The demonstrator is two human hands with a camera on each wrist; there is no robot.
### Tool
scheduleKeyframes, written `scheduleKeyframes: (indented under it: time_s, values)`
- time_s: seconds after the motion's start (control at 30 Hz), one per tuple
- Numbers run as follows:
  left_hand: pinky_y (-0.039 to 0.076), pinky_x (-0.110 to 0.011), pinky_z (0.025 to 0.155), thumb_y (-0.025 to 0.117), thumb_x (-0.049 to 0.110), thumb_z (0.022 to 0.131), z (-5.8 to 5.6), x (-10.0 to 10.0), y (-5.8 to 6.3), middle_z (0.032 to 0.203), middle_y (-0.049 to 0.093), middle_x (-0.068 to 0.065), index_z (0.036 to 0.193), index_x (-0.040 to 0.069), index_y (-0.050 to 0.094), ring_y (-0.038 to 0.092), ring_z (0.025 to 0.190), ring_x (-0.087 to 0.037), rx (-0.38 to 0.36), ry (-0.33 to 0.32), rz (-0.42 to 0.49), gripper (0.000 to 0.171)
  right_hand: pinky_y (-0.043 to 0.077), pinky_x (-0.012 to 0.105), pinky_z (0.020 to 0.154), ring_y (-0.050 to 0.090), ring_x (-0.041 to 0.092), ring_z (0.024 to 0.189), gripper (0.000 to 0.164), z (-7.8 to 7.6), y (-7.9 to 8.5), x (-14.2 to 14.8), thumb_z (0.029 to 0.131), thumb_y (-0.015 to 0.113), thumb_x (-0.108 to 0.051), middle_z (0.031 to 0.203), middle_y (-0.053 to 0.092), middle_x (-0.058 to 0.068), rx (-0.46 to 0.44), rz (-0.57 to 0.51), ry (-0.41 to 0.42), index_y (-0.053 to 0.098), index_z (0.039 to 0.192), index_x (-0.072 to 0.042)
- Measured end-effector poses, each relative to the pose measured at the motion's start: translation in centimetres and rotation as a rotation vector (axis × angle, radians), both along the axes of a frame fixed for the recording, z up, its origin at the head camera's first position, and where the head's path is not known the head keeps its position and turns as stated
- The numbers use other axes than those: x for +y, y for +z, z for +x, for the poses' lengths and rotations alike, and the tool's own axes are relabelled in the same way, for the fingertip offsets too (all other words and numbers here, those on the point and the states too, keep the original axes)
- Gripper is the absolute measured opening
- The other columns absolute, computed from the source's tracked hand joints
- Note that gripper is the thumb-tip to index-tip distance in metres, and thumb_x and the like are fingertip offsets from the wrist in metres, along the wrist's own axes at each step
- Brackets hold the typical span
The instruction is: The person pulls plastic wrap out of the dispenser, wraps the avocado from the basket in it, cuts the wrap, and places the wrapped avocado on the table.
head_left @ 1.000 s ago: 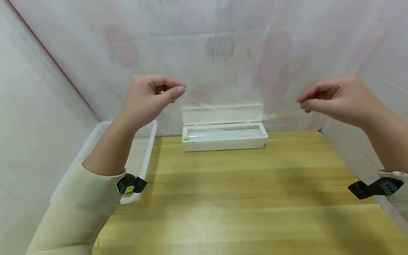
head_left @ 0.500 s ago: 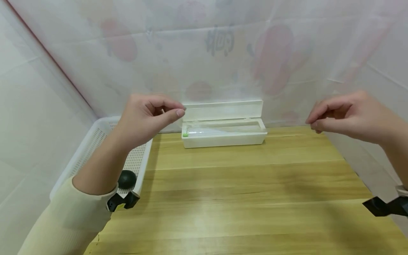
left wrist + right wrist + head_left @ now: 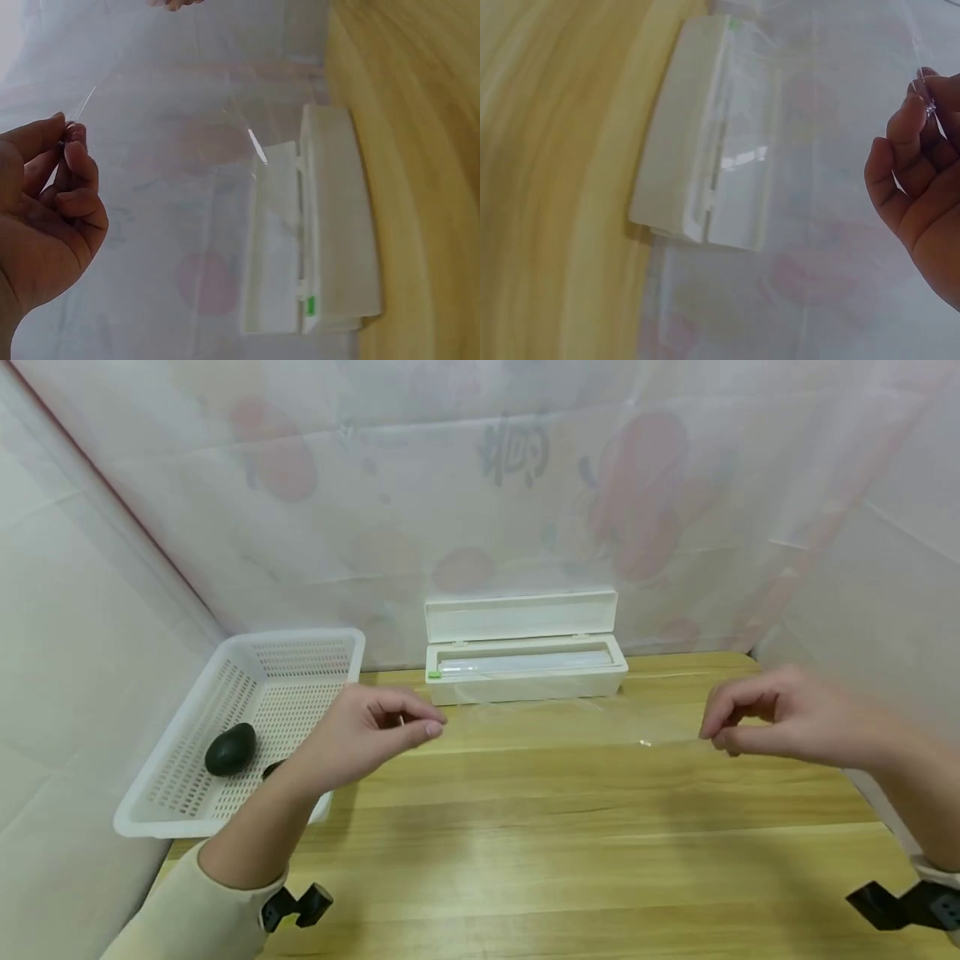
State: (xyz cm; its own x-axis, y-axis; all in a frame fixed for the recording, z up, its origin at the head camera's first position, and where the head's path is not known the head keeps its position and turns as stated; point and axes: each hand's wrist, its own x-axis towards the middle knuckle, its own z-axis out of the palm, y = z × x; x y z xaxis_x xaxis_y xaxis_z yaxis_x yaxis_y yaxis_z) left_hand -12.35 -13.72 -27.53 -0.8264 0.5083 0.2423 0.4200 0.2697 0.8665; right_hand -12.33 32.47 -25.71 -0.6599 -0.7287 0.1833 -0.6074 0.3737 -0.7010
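Observation:
A sheet of clear plastic wrap [image 3: 645,742] is stretched between my two hands above the table. My left hand [image 3: 375,727] pinches its left corner between thumb and fingertips. The right corner is pinched in the same way by my right hand [image 3: 780,714]; bunched film [image 3: 930,109] shows at those fingertips in the right wrist view. Behind the film stands a white plastic wrap box [image 3: 525,691] with its lid [image 3: 521,617] raised and a roll [image 3: 525,662] inside. Whether the sheet still joins the roll I cannot tell.
A white perforated basket [image 3: 358,652] stands at the left, partly behind my left forearm. In it lies a dark green avocado [image 3: 230,750]; another dark thing [image 3: 272,769] is mostly hidden by the forearm. Fabric walls [image 3: 465,485] enclose the wooden table [image 3: 525,860].
Both hands have come down from in front of the back wall to lower over the table, still pinching the wrap. The basket and its avocado have come into view.

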Motion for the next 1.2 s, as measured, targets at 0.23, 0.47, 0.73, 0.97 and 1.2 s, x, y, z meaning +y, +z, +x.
scheduleKeyframes:
  time_s: [0.23,0.47,0.73,0.97,1.2]
  values:
    - [0.047,-0.023,0.054,0.07,0.012,0.091,0.8,-0.4,-4.2,0.086,0.072,-0.005,0.095,0.012,0.076,0.053,0.063,-0.007,-0.128,-0.038,-0.019,0.007,0.053,0.031,0.057,0.06,0.013,0.068,0.029,0.2,-4.5,-1.0,0.09,0.058,0.012,0.083,0.067,-0.001,-0.272,-0.006,0.094,0.07,0.097,-0.014]
    - [0.051,-0.023,0.06,0.071,0.02,0.091,1.9,-0.9,-7.7,0.09,0.074,0.001,0.094,0.017,0.076,0.058,0.07,-0.006,-0.226,-0.102,-0.092,0.007,0.053,0.028,0.057,0.057,0.002,0.068,0.028,0.7,-9.3,-2.1,0.088,0.06,0.011,0.08,0.068,0.006,-0.369,-0.02,0.118,0.07,0.093,-0.015]
    - [0.048,-0.021,0.06,0.071,0.023,0.091,3.3,-0.8,-11.6,0.089,0.074,-0.008,0.092,0.014,0.077,0.055,0.068,-0.002,-0.311,-0.188,-0.187,0.011,0.05,0.022,0.054,0.051,-0.007,0.066,0.025,2.1,-14.0,-3.4,0.083,0.061,0.01,0.077,0.067,-0.004,-0.4,0.05,0.096,0.071,0.088,-0.012]
    - [0.048,-0.018,0.058,0.072,0.02,0.09,3.8,-1.0,-13.4,0.079,0.072,-0.007,0.089,0.007,0.076,0.054,0.064,0.002,-0.329,-0.231,-0.2,0.013,0.05,0.021,0.056,0.051,-0.007,0.067,0.022,3.4,-16.5,-3.8,0.084,0.062,0.008,0.078,0.07,0.002,-0.435,0.055,0.087,0.072,0.089,-0.011]
    - [0.05,-0.017,0.057,0.072,0.015,0.089,4.4,-0.2,-14.9,0.076,0.073,-0.009,0.087,0.006,0.077,0.056,0.062,0.003,-0.354,-0.302,-0.188,0.01,0.05,0.022,0.057,0.055,-0.005,0.07,0.024,3.8,-17.1,-3.5,0.084,0.063,0.005,0.08,0.069,-0.007,-0.382,0.101,0.049,0.072,0.088,-0.016]
